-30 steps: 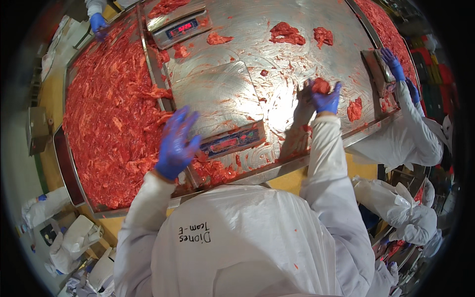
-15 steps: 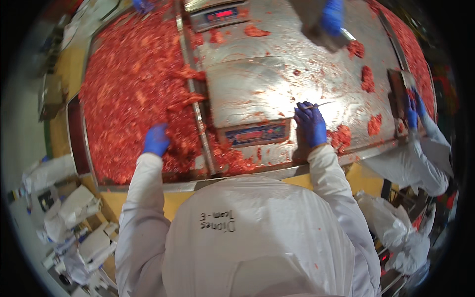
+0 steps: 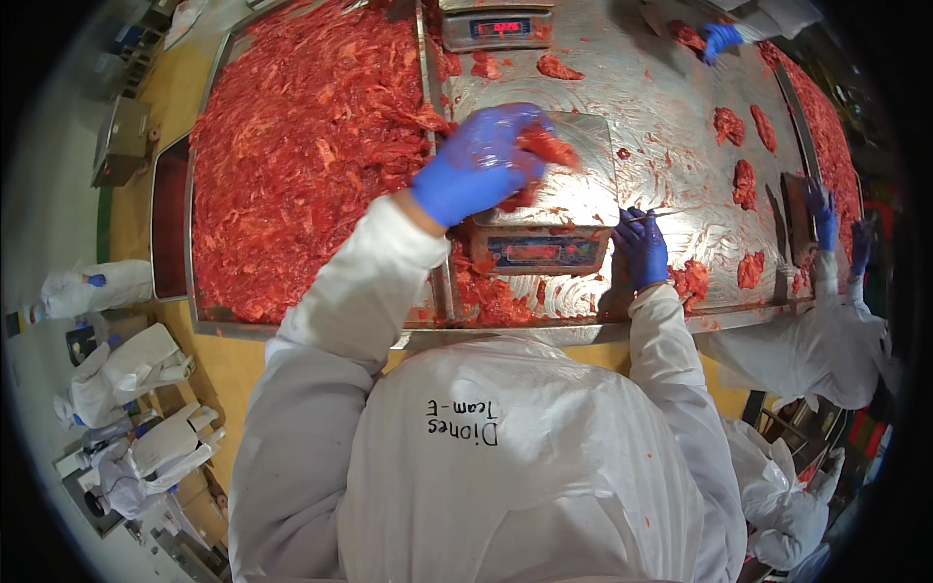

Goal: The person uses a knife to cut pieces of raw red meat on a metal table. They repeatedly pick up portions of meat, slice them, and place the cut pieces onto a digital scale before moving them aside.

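My left hand (image 3: 476,160), blue-gloved and smeared by motion, is closed around a chunk of raw red meat (image 3: 546,148). It hangs above the steel plate of a weighing scale (image 3: 588,141), whose lit red display (image 3: 535,253) faces me. My right hand (image 3: 641,251), also in a blue glove, rests on the steel table just right of the scale. Its fingers are curled on a thin, pointed metal tool (image 3: 663,214) that sticks out to the right; its exact kind is too small to make out.
A wide trough of raw meat pieces (image 3: 301,175) lies left, behind a metal divider (image 3: 437,194). Another scale (image 3: 498,29) stands at the far side. Small meat piles (image 3: 743,185) dot the table. Co-workers' gloved hands (image 3: 719,42) reach in from the far side and right.
My left hand has risen out of the meat trough and moved right over the scale, now with meat in it. My right hand stays beside the scale. The view has shifted slightly.
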A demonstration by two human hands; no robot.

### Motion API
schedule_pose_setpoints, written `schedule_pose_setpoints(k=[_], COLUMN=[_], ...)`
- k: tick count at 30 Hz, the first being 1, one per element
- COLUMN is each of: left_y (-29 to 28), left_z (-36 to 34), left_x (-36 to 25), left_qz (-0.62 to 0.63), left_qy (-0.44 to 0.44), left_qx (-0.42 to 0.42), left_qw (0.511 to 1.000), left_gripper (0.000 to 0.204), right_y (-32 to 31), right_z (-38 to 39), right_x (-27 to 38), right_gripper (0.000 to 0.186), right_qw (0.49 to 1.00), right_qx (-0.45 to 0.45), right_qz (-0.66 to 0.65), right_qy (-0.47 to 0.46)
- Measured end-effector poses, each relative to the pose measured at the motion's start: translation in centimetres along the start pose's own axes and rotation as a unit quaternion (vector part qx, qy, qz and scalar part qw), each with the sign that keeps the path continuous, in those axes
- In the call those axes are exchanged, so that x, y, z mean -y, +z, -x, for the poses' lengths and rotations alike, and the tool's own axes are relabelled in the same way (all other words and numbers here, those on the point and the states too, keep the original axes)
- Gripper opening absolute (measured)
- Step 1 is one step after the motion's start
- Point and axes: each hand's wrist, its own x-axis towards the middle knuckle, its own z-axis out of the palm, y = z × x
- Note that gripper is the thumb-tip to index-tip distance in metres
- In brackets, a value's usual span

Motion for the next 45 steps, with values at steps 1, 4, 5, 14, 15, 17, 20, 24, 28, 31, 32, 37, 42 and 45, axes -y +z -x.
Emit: schedule_pose_setpoints(k=[1, 4, 5, 14, 15, 17, 20, 24, 28, 31, 32, 37, 42, 45], left_y=[0.7, 0.2, -1.2, 2.8, 2.5, 0.7, -2.0, -2.0, 1.4, 2.6, 2.7, 1.0, 0.4, 2.6], left_z=[-1.1, -1.2, -0.3, -1.1, -0.8, 0.1, 2.5, 3.4, 1.1, 0.2, 0.4, 2.4, 4.3, 4.6], left_x=[0.7, 3.8, 4.2, 10.0, 10.7, 11.4, 10.2, 9.3, 9.1, 10.6, 11.8, 11.7, 10.7, 8.8], left_qz=[0.06, -0.357, -0.292, -0.479, -0.457, -0.417, -0.301, -0.365, -0.463, -0.478, -0.471, -0.366, -0.218, -0.245], left_qy=[-0.022, 0.202, 0.144, 0.103, 0.101, 0.098, 0.044, 0.039, 0.112, 0.071, 0.083, 0.063, -0.024, -0.046], left_qx=[0.026, -0.126, -0.147, -0.148, -0.141, -0.131, -0.161, -0.174, -0.17, -0.158, -0.171, -0.132, -0.084, -0.009], left_qw=[0.998, 0.903, 0.934, 0.859, 0.872, 0.894, 0.939, 0.914, 0.863, 0.861, 0.861, 0.919, 0.972, 0.968], left_gripper=[0.033, 0.037, 0.04, 0.017, 0.018, 0.022, 0.022, 0.022, 0.021, 0.016, 0.016, 0.016, 0.017, 0.016], right_y=[-0.1, -0.2, 0.1, 16.3, 16.8, 16.0, 13.5, 14.5, 18.1, 19.7, 20.2, 18.4, 17.4, 20.2], right_z=[0.2, 1.6, 2.4, 9.7, 9.3, 8.0, 6.9, 9.9, 10.2, 7.6, 6.6, 5.8, 7.2, 5.5], right_x=[0.2, 0.7, 1.1, 5.3, 5.4, 4.9, 5.3, 6.0, 5.1, 4.0, 4.3, 3.6, 4.0, 4.4], right_gripper=[0.047, 0.04, 0.039, 0.033, 0.032, 0.026, 0.025, 0.046, 0.048, 0.039, 0.038, 0.034, 0.034, 0.033], right_qw=[1.0, 0.994, 0.991, 0.943, 0.922, 0.921, 0.95, 0.927, 0.917, 0.926, 0.925, 0.918, 0.874, 0.91], right_qx=[0.0, -0.018, -0.074, 0.228, 0.251, 0.213, 0.147, 0.277, 0.269, 0.274, 0.284, 0.277, 0.351, 0.286], right_qz=[0.024, 0.108, 0.11, 0.236, 0.277, 0.31, 0.26, 0.193, 0.154, 0.025, 0.025, 0.165, -0.054, 0.008], right_qy=[-0.002, -0.026, 0.001, 0.056, 0.104, 0.1, 0.084, 0.165, 0.25, 0.26, 0.251, 0.23, 0.332, 0.3])
